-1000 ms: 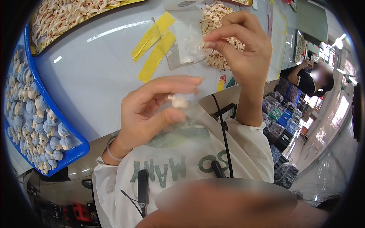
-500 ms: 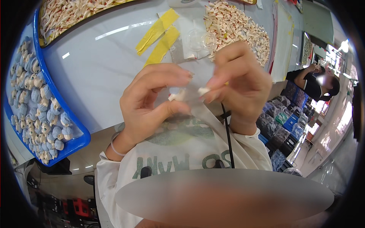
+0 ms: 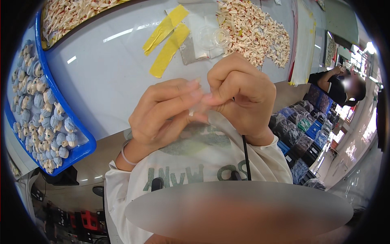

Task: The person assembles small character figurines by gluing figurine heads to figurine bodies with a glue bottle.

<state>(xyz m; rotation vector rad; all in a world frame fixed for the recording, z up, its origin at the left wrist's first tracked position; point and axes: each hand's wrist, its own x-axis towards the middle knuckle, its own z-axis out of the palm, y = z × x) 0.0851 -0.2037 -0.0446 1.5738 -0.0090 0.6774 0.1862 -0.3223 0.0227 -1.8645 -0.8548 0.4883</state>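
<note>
1. Presently I see the small pale piece (image 3: 191, 112) up in front of the white shirt, held at the left hand's fingertips, near the front edge of the surface (image 3: 109, 77).
2. Its visible bit shows just above the left thumb tip; I cannot tell which way the piece points or how its long axis runs, because the fingers cover most of it.
3. What I can make out looks whitish, smooth and small, its outline blurred.
4. I see the left hand (image 3: 160, 112) with its fingers bent over the piece and the thumb beneath, the gap narrow.
5. From my end, the right hand (image 3: 245, 95) has thumb and forefinger pinched together, meeting the left fingertips; I cannot tell whether anything sits between them.
6. Beyond the hands I see yellow tape strips (image 3: 170, 51), a clear round dish (image 3: 207, 37) and a heap of pale slivers (image 3: 256, 32); at left, a blue tray (image 3: 90, 147) carries blue-haired doll heads (image 3: 49, 133).
</note>
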